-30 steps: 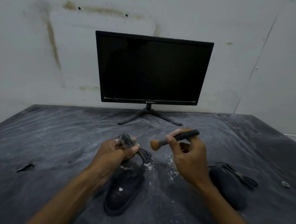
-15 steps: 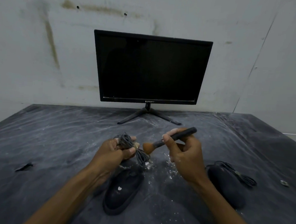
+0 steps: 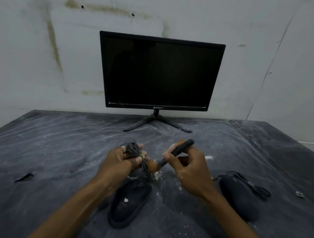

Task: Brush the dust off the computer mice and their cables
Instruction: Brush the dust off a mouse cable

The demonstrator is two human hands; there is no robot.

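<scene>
Dusty dark table (image 3: 40,148) against stained wall, monitor (image 3: 160,73) at back edge. Left hand (image 3: 121,162) fingers curled round bundled cable (image 3: 135,152) mid-table, above near mouse (image 3: 129,203). Right hand (image 3: 188,168) pinches brush (image 3: 176,153), bristles touching cable. Second mouse (image 3: 237,197) toward right edge.

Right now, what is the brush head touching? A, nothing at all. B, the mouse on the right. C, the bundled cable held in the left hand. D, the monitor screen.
C: the brush, gripped by the right hand, has its bristles against the bundled cable that the left hand holds.
</scene>
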